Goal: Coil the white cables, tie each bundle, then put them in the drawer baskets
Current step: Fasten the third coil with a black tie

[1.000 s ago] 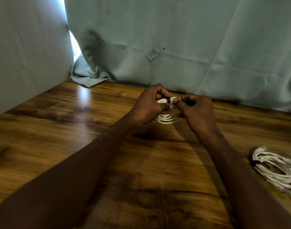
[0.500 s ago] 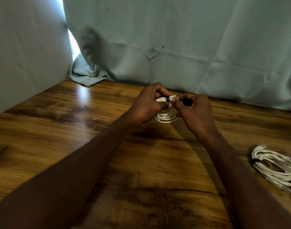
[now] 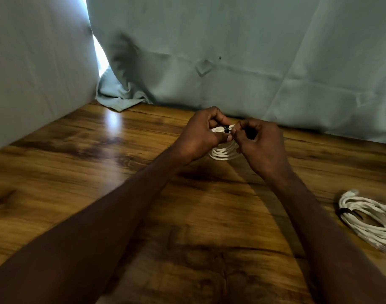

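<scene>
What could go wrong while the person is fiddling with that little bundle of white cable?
1. Both the left hand and the right hand pinch near the black tie; if it slips, the coiled cable may spring loose.
2. The lower loops hang free below the hands, so they could slide out of the tie.
3. The second bundle lies near the table edge beside the right forearm; a nudge might push it off.
</scene>
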